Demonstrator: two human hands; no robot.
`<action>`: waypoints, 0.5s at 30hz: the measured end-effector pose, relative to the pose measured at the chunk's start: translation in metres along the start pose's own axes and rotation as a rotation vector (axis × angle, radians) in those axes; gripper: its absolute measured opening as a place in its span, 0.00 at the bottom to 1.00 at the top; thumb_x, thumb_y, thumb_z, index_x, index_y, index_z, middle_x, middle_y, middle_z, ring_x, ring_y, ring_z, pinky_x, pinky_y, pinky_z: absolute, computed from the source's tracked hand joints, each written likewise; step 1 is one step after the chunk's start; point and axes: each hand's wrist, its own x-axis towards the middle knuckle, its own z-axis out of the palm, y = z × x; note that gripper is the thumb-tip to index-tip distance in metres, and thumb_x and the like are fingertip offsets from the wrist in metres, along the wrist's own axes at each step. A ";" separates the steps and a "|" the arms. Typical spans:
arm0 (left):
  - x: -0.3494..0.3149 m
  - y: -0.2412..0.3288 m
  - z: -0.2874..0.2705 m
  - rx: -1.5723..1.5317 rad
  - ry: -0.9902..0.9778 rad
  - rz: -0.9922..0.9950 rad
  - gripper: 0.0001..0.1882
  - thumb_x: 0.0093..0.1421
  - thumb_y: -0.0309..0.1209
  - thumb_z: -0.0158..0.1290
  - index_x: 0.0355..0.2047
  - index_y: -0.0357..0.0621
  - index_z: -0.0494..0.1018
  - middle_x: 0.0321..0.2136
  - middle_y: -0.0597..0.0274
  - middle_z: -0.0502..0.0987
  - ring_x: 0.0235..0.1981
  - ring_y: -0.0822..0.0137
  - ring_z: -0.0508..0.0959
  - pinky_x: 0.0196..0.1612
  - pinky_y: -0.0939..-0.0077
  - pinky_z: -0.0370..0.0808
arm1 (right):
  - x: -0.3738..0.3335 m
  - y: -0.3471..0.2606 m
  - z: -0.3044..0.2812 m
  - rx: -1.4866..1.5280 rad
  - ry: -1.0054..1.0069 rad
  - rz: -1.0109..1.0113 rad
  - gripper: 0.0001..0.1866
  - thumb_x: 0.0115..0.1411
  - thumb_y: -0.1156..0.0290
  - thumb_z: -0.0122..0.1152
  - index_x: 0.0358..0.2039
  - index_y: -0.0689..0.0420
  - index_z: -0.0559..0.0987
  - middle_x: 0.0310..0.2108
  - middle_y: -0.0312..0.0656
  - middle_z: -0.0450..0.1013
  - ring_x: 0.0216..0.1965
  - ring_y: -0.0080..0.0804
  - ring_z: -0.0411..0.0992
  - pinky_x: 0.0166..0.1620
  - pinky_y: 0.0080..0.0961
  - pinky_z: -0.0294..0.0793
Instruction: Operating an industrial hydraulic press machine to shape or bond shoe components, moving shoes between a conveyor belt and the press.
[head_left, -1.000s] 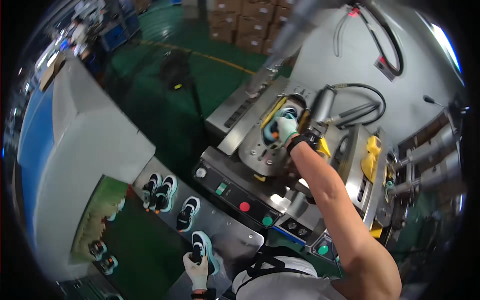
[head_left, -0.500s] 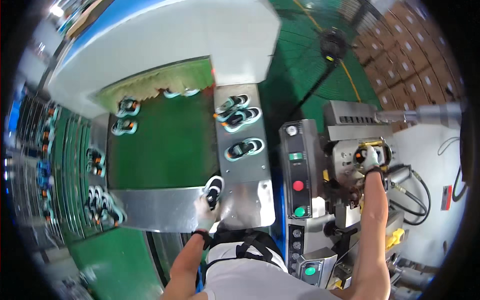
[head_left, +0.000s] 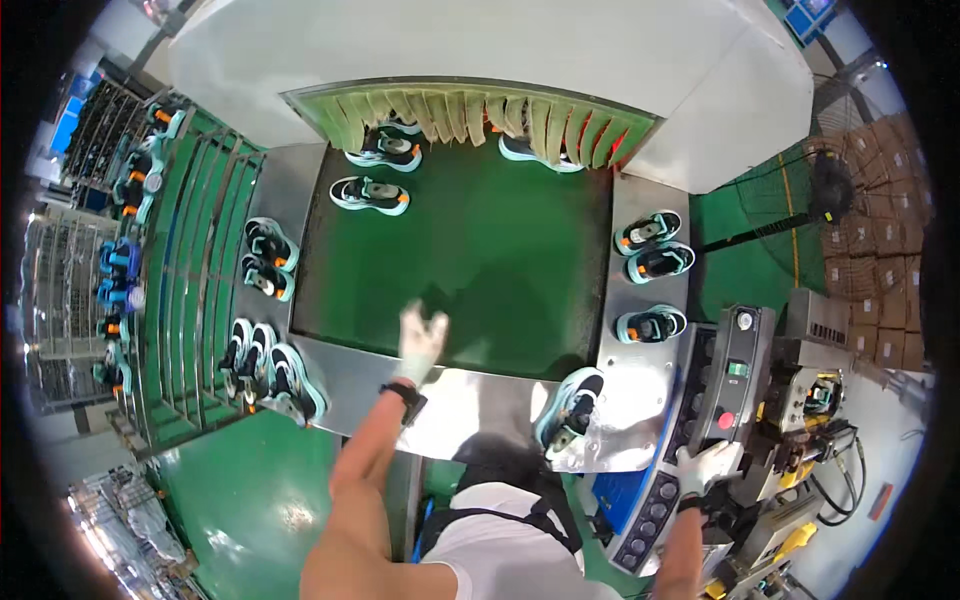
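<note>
My left hand (head_left: 421,336), in a white glove, hovers over the near part of the green conveyor belt (head_left: 470,240). Its fingers are spread and it holds nothing. My right hand (head_left: 708,466), gloved too, lies at the near end of the control panel (head_left: 735,375), below the red button (head_left: 726,419). Its fingers are stretched out with nothing in them, and it covers what is beneath. On the metal ledge between my hands rests a black and mint sneaker (head_left: 571,412). Another shoe (head_left: 822,398) is set in the machine (head_left: 792,405) at the right.
More sneakers (head_left: 370,194) ride the belt near the fringed curtain (head_left: 455,118). Several stand on the right metal ledge (head_left: 652,325) and the left ledge (head_left: 268,262). A shoe rack (head_left: 195,290) is at the left. A fan (head_left: 828,190) and stacked cartons (head_left: 875,250) are beyond.
My left hand has let go of the sneaker, now on the ledge, and moved left over the belt. My right hand has left the shoe in the machine for the panel. The view has turned right-to-left.
</note>
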 end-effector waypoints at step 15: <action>0.309 -0.026 -0.070 0.360 0.185 0.334 0.16 0.62 0.41 0.55 0.45 0.46 0.76 0.45 0.53 0.76 0.45 0.46 0.75 0.49 0.53 0.73 | -0.078 -0.050 -0.033 0.713 -0.156 0.036 0.42 0.59 0.66 0.64 0.69 0.63 0.55 0.71 0.61 0.47 0.73 0.53 0.46 0.72 0.41 0.45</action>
